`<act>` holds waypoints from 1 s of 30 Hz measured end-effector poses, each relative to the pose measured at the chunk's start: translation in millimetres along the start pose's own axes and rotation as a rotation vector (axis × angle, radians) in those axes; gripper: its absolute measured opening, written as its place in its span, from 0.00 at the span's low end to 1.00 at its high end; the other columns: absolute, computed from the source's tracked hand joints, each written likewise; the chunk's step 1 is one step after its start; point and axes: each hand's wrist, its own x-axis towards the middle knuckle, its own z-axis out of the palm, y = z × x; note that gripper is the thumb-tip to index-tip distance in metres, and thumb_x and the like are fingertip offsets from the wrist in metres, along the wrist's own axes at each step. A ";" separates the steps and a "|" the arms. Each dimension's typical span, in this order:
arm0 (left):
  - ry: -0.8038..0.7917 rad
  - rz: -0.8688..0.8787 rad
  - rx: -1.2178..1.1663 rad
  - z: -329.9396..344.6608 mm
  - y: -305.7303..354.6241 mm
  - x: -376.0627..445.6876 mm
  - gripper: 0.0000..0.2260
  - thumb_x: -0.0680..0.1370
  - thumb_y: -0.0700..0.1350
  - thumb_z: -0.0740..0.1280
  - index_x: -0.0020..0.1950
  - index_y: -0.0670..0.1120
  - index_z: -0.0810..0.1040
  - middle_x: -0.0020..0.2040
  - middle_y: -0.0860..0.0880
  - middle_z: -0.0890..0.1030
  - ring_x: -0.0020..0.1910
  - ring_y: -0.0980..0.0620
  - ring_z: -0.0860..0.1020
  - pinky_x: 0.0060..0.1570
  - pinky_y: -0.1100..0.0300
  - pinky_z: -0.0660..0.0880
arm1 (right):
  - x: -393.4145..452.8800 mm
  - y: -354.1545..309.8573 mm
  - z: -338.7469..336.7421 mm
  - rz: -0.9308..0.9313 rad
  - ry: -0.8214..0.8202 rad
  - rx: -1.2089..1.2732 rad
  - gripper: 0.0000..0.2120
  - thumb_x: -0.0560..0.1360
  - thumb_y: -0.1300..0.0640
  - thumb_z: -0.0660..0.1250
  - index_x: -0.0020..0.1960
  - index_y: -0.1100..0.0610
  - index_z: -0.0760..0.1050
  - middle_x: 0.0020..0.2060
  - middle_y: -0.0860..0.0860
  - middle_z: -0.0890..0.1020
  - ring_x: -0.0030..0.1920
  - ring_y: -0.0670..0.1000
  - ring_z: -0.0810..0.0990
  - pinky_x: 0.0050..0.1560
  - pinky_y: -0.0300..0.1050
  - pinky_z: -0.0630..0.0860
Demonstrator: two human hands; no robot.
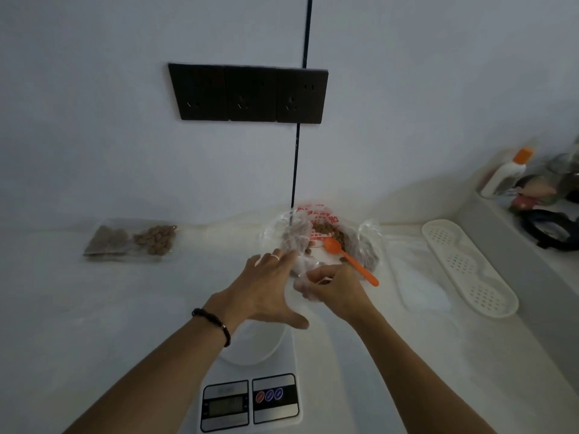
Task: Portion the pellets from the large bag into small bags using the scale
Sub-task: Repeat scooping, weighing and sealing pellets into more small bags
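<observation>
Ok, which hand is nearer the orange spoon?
Right. The right hand pinches a clear small bag just beside the orange spoon handle; the left hand lies farther left, fingers straight, beyond the bag.

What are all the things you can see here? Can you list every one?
large bag: one, clear with red print, brown pellets inside, at the back of the counter.
spoon: one, orange, lying on the large bag.
small bag: one, clear, in front of the large bag, held by the right hand.
filled bags: two, clear with brown pellets, far left by the wall.
scale: one, white, near edge.
bowl: one, white, on the scale.
sockets: three, black, on the wall.
tray: one, cream, perforated, right.
bottle: one, white with orange cap, right ledge.
left hand: open, reaching towards the bags.
right hand: pinching the small bag.
</observation>
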 end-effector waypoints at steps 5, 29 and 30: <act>0.074 -0.018 -0.220 13.1 10.5 6.7 0.48 0.63 0.64 0.75 0.75 0.50 0.55 0.67 0.49 0.66 0.61 0.48 0.69 0.59 0.56 0.70 | 6.4 13.1 0.2 -0.090 -0.056 -0.140 0.07 0.69 0.59 0.77 0.34 0.57 0.81 0.26 0.46 0.79 0.26 0.41 0.74 0.32 0.33 0.69; 0.041 -0.142 -0.249 27.4 12.3 41.2 0.47 0.64 0.61 0.76 0.74 0.51 0.53 0.61 0.48 0.71 0.55 0.51 0.70 0.49 0.60 0.71 | 59.8 51.2 -66.5 0.055 0.164 -0.736 0.10 0.80 0.61 0.58 0.52 0.60 0.79 0.39 0.55 0.81 0.40 0.58 0.80 0.38 0.45 0.74; 0.046 -0.152 -0.259 27.9 10.9 40.7 0.47 0.64 0.60 0.76 0.75 0.51 0.53 0.61 0.49 0.70 0.54 0.51 0.69 0.48 0.61 0.69 | 66.4 50.3 -67.0 0.035 0.155 -0.728 0.11 0.81 0.61 0.57 0.54 0.59 0.78 0.40 0.56 0.81 0.40 0.58 0.80 0.38 0.45 0.73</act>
